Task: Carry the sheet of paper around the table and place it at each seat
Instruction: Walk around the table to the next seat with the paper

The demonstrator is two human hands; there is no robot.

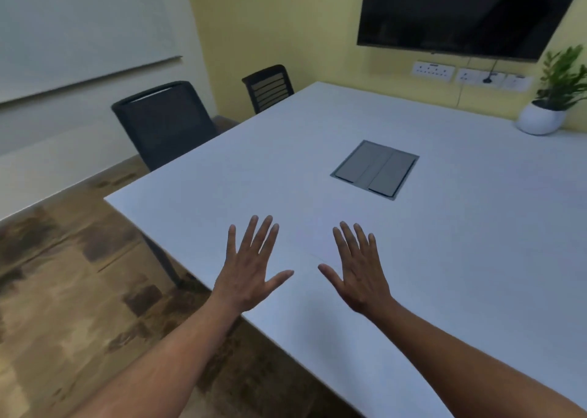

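A white sheet of paper (309, 240) lies flat on the white table (460, 259), barely distinct from it; only a faint edge line shows between my hands. My left hand (251, 268) hovers palm down with fingers spread over the sheet's left side. My right hand (359, 268) is held the same way over its right side. Neither hand holds anything. Whether the palms touch the paper I cannot tell.
A grey cable hatch (374, 170) is set in the table's middle. Two black chairs (165, 122) (270, 87) stand along the left edge. A potted plant (549, 106) sits at the far right under a wall screen (460, 11). Wood-pattern floor (63, 290) lies to the left.
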